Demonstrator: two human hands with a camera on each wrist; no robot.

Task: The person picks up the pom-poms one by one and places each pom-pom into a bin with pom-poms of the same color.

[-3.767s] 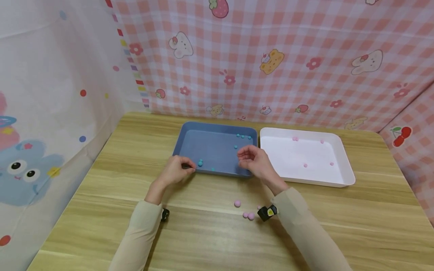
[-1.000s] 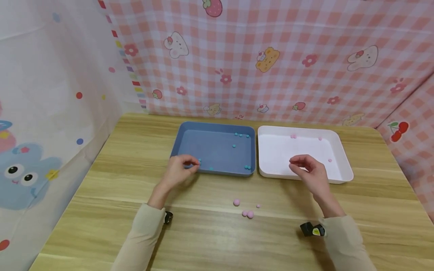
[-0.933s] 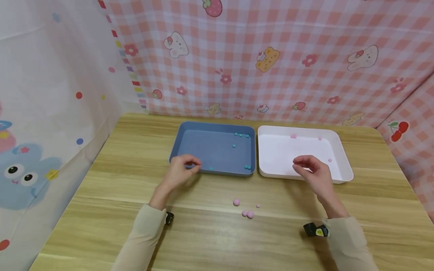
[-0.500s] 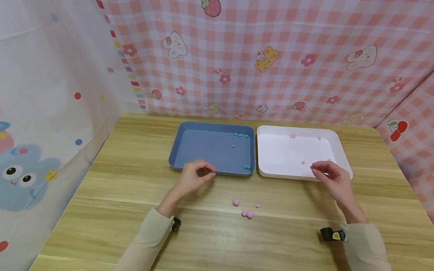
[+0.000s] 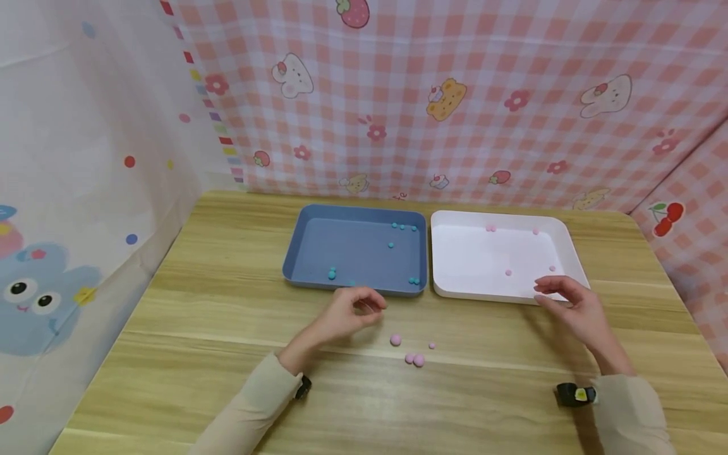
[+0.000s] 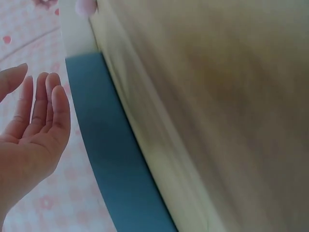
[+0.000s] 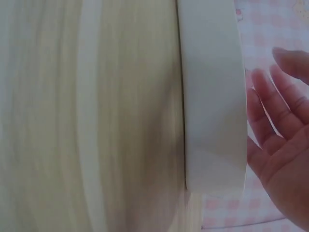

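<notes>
My left hand (image 5: 349, 311) hovers in front of the blue tray (image 5: 352, 253), fingers loosely bent and thumb apart. Nothing lies between thumb and fingers in the left wrist view. Just right of its fingertips, a larger pink ball (image 5: 395, 340) rests on the table. A small pink ball (image 5: 432, 345) and a touching pair of pink balls (image 5: 418, 360) are close by. Over the front right edge of the white tray (image 5: 472, 292) is my right hand (image 5: 577, 311), its bent fingers and thumb apart, holding nothing in the right wrist view.
Several small teal balls (image 5: 390, 245) and a bigger teal ball (image 5: 332, 275) lie in the blue tray. Several pink balls (image 5: 509, 273) are scattered in the white tray. Both trays stand side by side on a wooden table (image 5: 227, 253), before a checked cloth (image 5: 364, 95).
My left hand has moved right and nearer from the blue tray's front left, uncovering teal balls there. My right hand has gone from the blue tray to the white tray's front right.
</notes>
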